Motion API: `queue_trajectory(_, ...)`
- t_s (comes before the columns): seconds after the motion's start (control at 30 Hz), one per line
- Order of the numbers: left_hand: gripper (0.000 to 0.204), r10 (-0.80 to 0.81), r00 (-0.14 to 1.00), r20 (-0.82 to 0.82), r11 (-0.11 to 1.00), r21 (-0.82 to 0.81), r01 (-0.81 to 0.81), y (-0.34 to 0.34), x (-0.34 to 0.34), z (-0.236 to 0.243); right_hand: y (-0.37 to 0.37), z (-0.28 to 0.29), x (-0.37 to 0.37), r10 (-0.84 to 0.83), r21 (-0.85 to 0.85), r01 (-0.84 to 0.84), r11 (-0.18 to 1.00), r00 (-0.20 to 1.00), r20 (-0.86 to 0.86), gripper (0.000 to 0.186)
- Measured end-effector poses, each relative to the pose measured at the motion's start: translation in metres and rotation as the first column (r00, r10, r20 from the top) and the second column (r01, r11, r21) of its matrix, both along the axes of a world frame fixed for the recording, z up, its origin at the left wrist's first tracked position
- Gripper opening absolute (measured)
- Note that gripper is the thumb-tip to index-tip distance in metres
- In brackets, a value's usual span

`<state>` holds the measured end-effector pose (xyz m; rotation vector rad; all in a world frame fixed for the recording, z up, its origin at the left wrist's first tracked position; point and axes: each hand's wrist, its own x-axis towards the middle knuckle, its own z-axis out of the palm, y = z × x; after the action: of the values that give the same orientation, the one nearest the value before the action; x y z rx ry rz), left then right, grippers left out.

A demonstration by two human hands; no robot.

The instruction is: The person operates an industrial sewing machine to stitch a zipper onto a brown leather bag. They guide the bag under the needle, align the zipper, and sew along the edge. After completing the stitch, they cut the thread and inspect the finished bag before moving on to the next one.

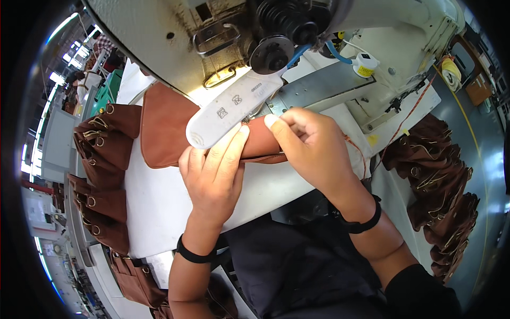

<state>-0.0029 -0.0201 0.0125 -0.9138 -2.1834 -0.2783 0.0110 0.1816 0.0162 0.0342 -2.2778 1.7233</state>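
A brown leather-like bag piece (167, 127) lies on the sewing machine's white table under the machine head. My left hand (212, 173) rests on it with fingers stretched out, the fingertips near the needle area. Closed in a pinch, my right hand (316, 143) grips the piece's folded right part, with thumb and forefinger close to the stitching spot. A pale grey elongated cover (228, 114) hangs over the work and partly hides the needle area and the piece. My left thumb is mostly out of sight.
The sewing machine (393, 48) arches over the work. Stacked brown bags with metal rings (109, 143) sit along the table's left edge, and a brown bag (135, 282) lies lower left. More brown pieces (435, 181) hang in a pile at right. A red thread (406, 122) runs beside the machine.
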Motion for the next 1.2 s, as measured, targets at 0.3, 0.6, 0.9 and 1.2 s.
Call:
queue_trajectory(0.3, 0.036, -0.1, 0.992, -0.075, 0.988, -0.124, 0.091, -0.011, -0.017, 0.014, 0.021, 0.034, -0.015, 0.423, -0.609, -0.291, 0.738, 0.902, 0.082, 0.024)
queue_trajectory(0.6, 0.047, -0.078, 0.995, -0.064, 0.996, -0.04, 0.075, 0.0, -0.01, 0.013, 0.007, 0.0, -0.026, -0.023, 0.328, 0.305, 0.894, 0.763, -0.646, 0.008)
queue_trajectory(0.9, 0.044, -0.067, 0.998, -0.023, 0.998, -0.019, 0.066, -0.006, -0.008, 0.008, -0.004, -0.01, -0.034, -0.038, 0.371, 0.288, 0.883, 0.831, -0.555, 0.015)
queue_trajectory(1.2, 0.038, -0.06, 0.998, 0.011, 0.998, -0.013, 0.06, -0.001, -0.007, 0.012, -0.006, -0.004, -0.03, -0.06, 0.343, 0.288, 0.894, 0.836, -0.545, 0.015)
